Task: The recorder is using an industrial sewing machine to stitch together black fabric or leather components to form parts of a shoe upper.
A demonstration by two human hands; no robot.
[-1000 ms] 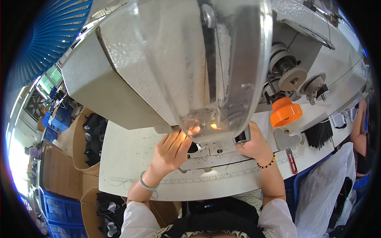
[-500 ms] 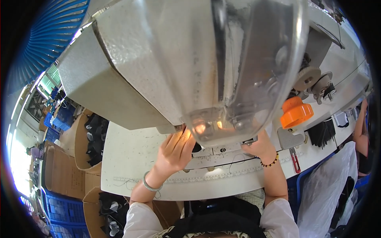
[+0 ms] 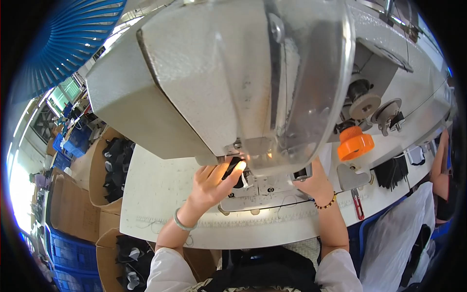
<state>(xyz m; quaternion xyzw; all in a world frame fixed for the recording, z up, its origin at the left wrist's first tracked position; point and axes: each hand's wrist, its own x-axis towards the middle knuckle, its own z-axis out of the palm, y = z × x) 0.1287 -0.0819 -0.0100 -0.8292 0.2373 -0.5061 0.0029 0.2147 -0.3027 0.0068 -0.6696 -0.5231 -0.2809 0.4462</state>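
White table (image 3: 155,194) sits under sewing machine (image 3: 189,73), left hand (image 3: 208,187) pinching black piece (image 3: 232,166) just left of clear cover (image 3: 335,97), right hand (image 3: 318,185) at dark metal-edged part (image 3: 302,173), can't tell if gripping; keeping piece flat, steady seems best.

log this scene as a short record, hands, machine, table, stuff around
left hand: thumb and fingers around a small black piece under the machine head
right hand: at a metal part; whether it holds it is unclear
machine: sewing machine with clear cover and orange cap
table: white tabletop, red-handled snips, black strips on the right
left side: cardboard boxes holding dark pieces, blue crates
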